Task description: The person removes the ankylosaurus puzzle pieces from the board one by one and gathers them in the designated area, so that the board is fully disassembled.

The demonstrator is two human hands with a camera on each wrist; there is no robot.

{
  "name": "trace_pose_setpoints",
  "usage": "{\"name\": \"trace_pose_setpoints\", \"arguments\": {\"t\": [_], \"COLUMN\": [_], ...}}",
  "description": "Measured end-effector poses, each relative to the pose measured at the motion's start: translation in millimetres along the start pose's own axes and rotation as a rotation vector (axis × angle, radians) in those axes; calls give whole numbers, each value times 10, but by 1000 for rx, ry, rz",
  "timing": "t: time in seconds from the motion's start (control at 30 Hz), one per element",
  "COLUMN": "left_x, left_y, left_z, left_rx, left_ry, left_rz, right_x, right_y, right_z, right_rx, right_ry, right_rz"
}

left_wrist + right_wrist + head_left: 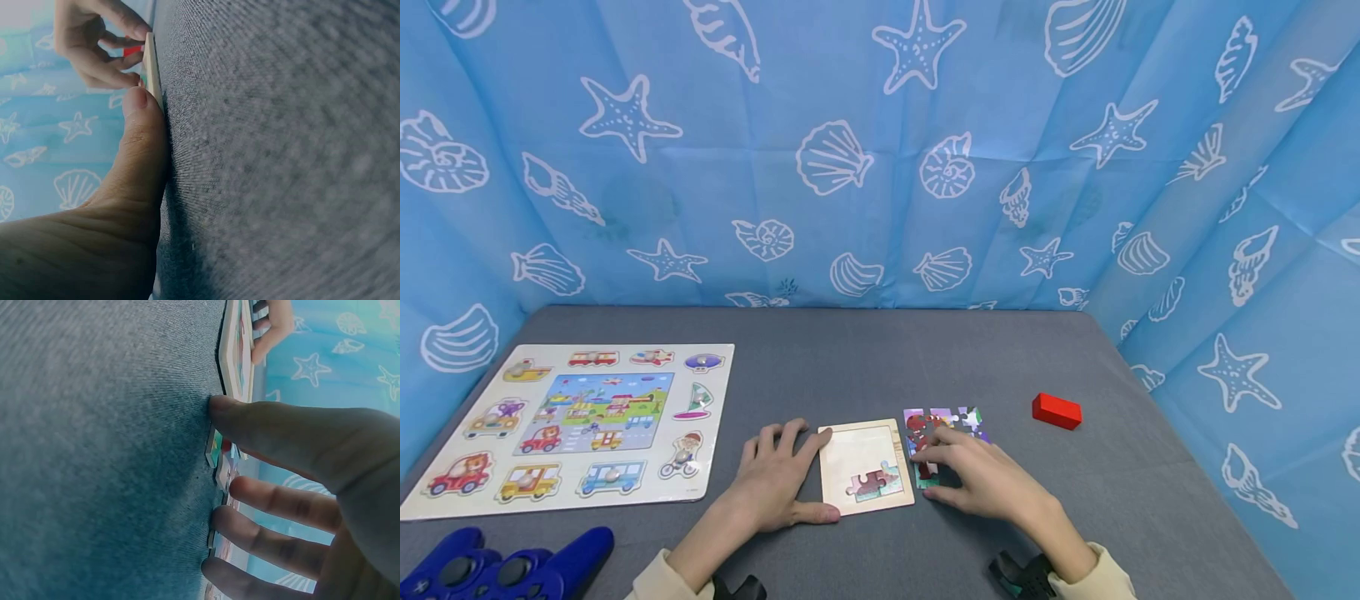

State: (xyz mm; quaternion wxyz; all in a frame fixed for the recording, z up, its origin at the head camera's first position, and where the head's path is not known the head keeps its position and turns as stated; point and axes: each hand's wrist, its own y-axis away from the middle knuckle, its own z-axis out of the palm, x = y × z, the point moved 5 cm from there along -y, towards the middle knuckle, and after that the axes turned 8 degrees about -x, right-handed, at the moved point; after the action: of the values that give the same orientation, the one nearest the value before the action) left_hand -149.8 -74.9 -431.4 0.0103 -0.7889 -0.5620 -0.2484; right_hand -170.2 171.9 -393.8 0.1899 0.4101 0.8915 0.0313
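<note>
A square wooden puzzle tray [857, 446] lies in the middle of the table, with a few joined puzzle pieces [876, 482] in its lower right part. My left hand [778, 479] is spread along the tray's left side; its thumb touches the lower left corner and its index finger the upper left. To the right of the tray lies a group of loose puzzle pieces [917, 421], red, purple and green. My right hand [973, 475] is over them, fingers loosely bent and apart, partly hiding them. In the right wrist view the thumb and fingertips [228, 522] are down at the pieces; no piece appears pinched.
A large vehicle peg puzzle board [715, 417] lies at the left. Below it is a blue game controller [542, 571], cut off by the frame. A red block [1057, 411] sits to the right. A blue shell-patterned curtain [880, 208] hangs behind the grey table [865, 358].
</note>
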Motion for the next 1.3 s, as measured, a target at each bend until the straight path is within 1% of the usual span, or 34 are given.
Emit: {"name": "trace_pose_setpoints", "arguments": {"t": [0.33,0.83,0.93,1.1,1.3], "left_x": [-2,-6,-6,-5,-1], "left_y": [9,10,6,2,1], "left_z": [-5,1,1,-1,-4], "left_rx": [-7,-8,-12,-21,-24], "left_ry": [13,14,14,12,13], "left_rz": [-3,-3,-3,-3,7], "right_x": [-10,-29,-47,-165,-393], "right_y": [13,34,25,-50,-188], "right_z": [6,25,11,-22,-4], "right_rx": [-4,-17,-8,14,-9], "right_ry": [37,18,22,24,8], "right_rz": [-1,-20,-20,-53,-141]}}
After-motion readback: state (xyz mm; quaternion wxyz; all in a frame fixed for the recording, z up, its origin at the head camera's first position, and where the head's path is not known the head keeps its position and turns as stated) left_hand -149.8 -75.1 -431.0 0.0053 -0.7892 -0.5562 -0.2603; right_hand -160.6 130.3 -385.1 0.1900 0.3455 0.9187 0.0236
